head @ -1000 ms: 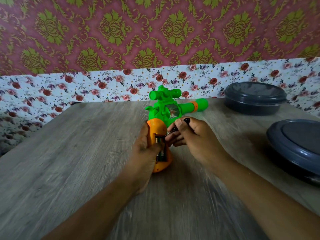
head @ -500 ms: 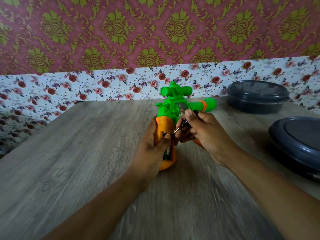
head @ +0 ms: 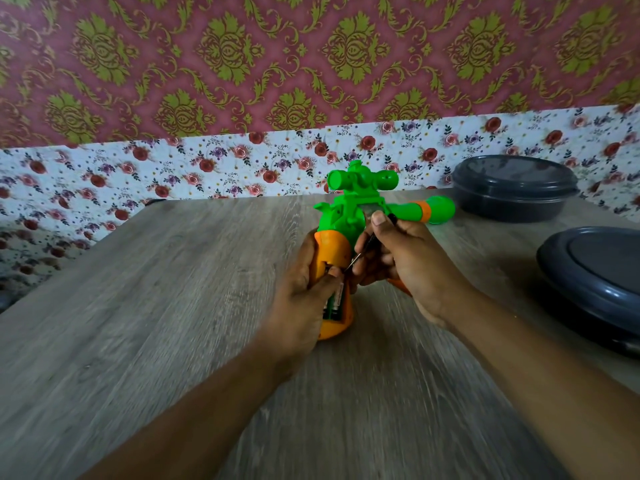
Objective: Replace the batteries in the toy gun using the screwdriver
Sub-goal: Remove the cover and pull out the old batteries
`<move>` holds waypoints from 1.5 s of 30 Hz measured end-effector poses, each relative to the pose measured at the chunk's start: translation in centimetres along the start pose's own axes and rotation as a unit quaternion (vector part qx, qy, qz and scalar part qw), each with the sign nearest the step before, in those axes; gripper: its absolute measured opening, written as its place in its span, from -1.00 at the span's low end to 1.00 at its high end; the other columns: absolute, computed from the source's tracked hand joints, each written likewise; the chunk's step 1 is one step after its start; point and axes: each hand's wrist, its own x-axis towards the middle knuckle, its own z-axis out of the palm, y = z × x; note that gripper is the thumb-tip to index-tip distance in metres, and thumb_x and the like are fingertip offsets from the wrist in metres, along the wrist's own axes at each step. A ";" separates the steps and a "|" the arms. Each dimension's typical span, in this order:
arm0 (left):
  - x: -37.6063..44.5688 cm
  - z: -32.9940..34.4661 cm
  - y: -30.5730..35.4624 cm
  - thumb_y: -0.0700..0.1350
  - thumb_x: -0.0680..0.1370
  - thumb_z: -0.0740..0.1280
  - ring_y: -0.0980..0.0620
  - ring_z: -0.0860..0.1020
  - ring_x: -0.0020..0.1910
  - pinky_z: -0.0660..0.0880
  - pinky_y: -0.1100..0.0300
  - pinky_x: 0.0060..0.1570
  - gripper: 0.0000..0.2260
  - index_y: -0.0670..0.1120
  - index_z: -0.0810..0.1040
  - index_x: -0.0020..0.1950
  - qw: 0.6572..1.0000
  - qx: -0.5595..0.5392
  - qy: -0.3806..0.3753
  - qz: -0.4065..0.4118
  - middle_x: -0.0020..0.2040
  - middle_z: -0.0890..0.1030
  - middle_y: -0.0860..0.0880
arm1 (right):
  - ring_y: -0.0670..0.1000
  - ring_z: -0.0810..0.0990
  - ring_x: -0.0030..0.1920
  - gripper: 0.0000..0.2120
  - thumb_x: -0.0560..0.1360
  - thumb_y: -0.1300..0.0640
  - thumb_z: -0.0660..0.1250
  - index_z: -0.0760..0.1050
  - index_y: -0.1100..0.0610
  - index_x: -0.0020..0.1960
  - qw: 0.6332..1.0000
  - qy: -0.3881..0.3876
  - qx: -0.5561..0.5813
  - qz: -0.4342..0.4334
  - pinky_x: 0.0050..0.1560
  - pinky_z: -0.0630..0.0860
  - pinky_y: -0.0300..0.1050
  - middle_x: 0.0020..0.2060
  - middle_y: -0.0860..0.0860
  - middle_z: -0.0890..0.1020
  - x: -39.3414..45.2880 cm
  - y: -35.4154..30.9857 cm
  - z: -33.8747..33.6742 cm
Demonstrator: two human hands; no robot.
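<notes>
**Compartment open, batteries under the thumb**

A grey wood-grain table (head: 145,306) fills the near view, with floral paper along the far wall. On the right sit two dark round containers: one (head: 595,282) at the near right edge, one (head: 512,188) farther back.

The toy gun (head: 349,216) lies at the table's middle, green body and scope far, barrel pointing right, orange grip toward the viewer. The left hand (head: 298,299) wraps the orange grip from the left, its thumb pressing into the open battery compartment, where the batteries (head: 334,304) show as a dark green strip. The right hand (head: 401,258) is curled round the thin screwdriver (head: 360,252), pinching its black handle, the metal tip angled down-left and ending just beside the left thumb at the compartment's upper edge. A sliver of orange shows beneath this hand; whether it is the removed cover I cannot tell.

The step in hand looks like levering a cell out with the tip. The next move probably calls for a light pry under the battery's end while the left thumb eases off, keeping the grip steady so the tip does not slip onto the thumb.
</notes>
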 end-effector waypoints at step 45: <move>0.5 -0.1 0.6 -0.25 0.62 0.09 -0.03 0.59 -0.22 0.54 0.19 -0.31 -0.68 -0.10 0.42 0.34 0.977 -0.157 0.083 -0.117 -0.14 0.60 -0.10 | -0.02 0.56 -0.41 -0.84 0.53 0.15 0.23 0.56 0.17 -0.10 0.978 0.043 -0.154 -0.137 -0.33 0.53 -0.07 -0.40 0.07 0.56 -1.5 -1.3 0.5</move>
